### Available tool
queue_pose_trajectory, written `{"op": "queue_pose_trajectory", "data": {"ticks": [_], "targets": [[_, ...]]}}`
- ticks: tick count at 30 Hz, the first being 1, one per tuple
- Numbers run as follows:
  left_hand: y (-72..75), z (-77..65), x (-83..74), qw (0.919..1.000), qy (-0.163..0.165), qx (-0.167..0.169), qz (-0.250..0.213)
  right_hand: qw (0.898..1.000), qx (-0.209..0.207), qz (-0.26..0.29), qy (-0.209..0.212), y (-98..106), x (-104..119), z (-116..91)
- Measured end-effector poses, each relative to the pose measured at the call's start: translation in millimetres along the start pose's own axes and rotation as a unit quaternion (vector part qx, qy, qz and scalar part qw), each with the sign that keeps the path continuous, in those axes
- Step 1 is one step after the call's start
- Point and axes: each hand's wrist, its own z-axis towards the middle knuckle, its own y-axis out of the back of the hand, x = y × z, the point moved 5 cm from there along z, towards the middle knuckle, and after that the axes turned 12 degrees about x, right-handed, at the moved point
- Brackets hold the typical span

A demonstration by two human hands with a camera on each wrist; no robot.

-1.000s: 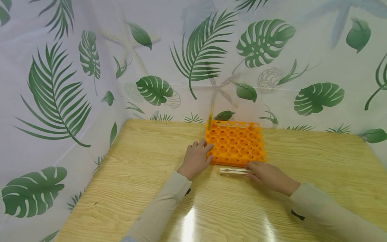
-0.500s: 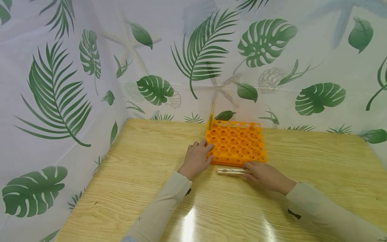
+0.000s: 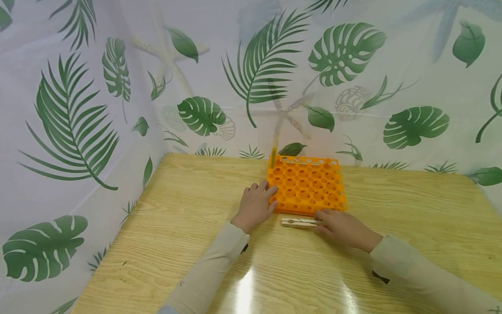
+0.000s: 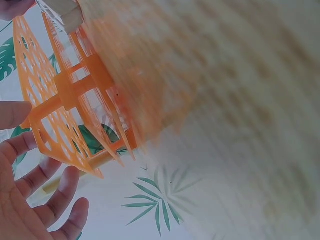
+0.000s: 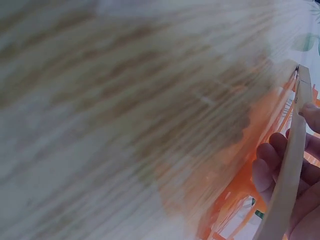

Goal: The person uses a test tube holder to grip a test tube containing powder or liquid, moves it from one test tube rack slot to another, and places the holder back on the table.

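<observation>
An orange plastic test tube rack (image 3: pixel 306 183) stands near the back of the table. In its back left corner a glass test tube with yellow liquid (image 3: pixel 273 157) stands upright, rising above the top. My left hand (image 3: pixel 254 207) holds the rack's left side, thumb and index finger at its edge and the other fingers spread, as the left wrist view shows. Just in front of the rack, my right hand (image 3: pixel 343 226) grips a wooden test tube clamp (image 3: pixel 298 222) by its handle end. The clamp lies level, its head pointing left, and between its jaws I see nothing.
The wood-grain table (image 3: pixel 188 187) extends to both sides and in front of the rack. A white leaf-print cloth (image 3: pixel 219 74) hangs close behind the rack and along the left side.
My right hand and the clamp have shifted slightly left along the rack's front. The left hand, rack and test tube look the same.
</observation>
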Motion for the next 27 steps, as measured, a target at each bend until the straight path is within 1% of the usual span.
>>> {"op": "queue_pose_trajectory", "data": {"ticks": [7, 11, 15, 27], "targets": [[0.8, -0.2, -0.5, 1.0000, 0.001, 0.003, 0.000, 1.000, 0.006, -0.008, -0.008, -3.2, -1.5, 0.8], [1.8, -0.4, -0.7, 1.0000, 0.003, 0.008, 0.001, 1.000, 0.006, -0.023, -0.011, -3.7, -0.8, 1.4], [1.2, -0.4, -0.7, 0.9999, 0.005, 0.012, 0.002, 0.999, 0.001, -0.042, -0.009, -5.1, 0.7, 1.5], [0.2, 1.0, -0.1, 0.9999, 0.003, 0.014, 0.002, 0.998, -0.015, -0.063, -0.009, -7.8, 3.3, 1.5]]}}
